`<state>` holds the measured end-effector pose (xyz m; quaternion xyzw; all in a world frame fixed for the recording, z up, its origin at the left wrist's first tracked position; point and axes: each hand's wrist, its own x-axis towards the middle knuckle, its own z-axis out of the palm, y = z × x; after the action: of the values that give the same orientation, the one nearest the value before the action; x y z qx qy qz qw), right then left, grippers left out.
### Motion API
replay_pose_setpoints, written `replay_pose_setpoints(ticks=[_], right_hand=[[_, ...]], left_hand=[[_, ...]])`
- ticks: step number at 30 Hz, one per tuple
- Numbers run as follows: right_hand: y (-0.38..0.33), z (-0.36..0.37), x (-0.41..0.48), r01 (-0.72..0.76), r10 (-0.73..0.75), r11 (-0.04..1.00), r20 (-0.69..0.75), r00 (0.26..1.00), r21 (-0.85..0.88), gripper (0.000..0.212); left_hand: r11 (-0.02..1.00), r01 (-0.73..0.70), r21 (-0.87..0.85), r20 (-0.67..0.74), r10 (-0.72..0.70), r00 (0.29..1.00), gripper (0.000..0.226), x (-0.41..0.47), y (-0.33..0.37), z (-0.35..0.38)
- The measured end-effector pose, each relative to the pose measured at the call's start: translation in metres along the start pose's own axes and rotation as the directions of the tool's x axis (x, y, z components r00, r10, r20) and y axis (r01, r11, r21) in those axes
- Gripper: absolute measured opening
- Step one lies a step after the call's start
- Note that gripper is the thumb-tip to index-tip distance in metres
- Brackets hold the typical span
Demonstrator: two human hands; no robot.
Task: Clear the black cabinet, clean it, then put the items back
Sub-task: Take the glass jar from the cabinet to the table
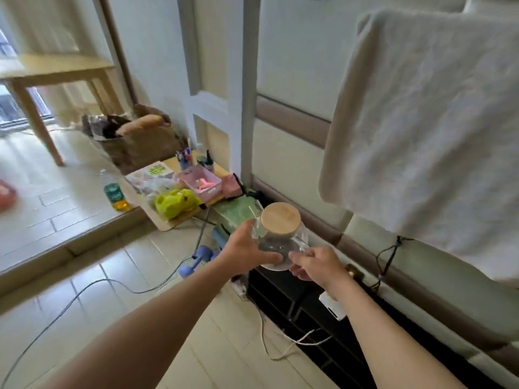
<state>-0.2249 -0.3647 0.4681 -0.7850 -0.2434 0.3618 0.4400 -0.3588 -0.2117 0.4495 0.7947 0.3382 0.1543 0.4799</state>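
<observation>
A clear glass jar [276, 242] with a round wooden lid [280, 218] hangs in the air above the far end of the low black cabinet [309, 313]. My left hand [247, 248] grips the jar's left side, thumb across its lower front. My right hand [317, 263] holds the jar from below on the right, by what looks like a handle. The cabinet runs along the bed's base at lower right; a small white object [332, 306] lies on its top beside my right forearm.
A low wooden board [165, 224] on the floor holds a yellow-green plush [175, 202], a pink tray [200, 179], a book and pens. A bottle [113, 192], a basket of things, a purple dumbbell [196, 258] and cables lie on the tiles. A white blanket [421, 122] hangs at right.
</observation>
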Motion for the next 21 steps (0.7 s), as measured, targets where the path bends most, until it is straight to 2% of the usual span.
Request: replay_pose_setpoints(ticks=[4,8,11,15,18,21], right_hand=[[-0.048,0.053,0.04,0.057,-0.054,0.998,0.101,0.993,-0.025,0.032],[-0.086,0.116,0.084,0.112,-0.09,0.989,0.202,0.975,-0.101,0.035],[-0.11,0.166,0.122,0.151,-0.115,0.981,0.26,0.959,-0.124,0.036],[-0.146,0.228,0.182,0.183,-0.124,0.973,0.354,0.927,-0.138,0.027],[-0.176,0.271,0.234,0.201,-0.14,0.974,0.416,0.898,-0.104,0.024],[-0.208,0.308,0.276,0.196,-0.121,0.974,0.472,0.873,-0.114,0.023]], left_hand=[[0.996,0.042,-0.074,-0.104,-0.05,0.993,0.11,0.009,-0.026,-0.065],[0.98,0.079,-0.181,-0.205,-0.117,0.972,0.09,0.016,-0.065,-0.124],[0.977,0.101,-0.19,-0.276,-0.152,0.949,0.088,0.028,-0.098,-0.169],[0.976,0.072,-0.208,-0.298,-0.133,0.945,0.068,0.064,-0.127,-0.229],[0.981,0.047,-0.186,-0.322,-0.106,0.941,0.07,0.103,-0.147,-0.274],[0.979,0.081,-0.187,-0.315,-0.138,0.939,0.075,0.141,-0.171,-0.319]])
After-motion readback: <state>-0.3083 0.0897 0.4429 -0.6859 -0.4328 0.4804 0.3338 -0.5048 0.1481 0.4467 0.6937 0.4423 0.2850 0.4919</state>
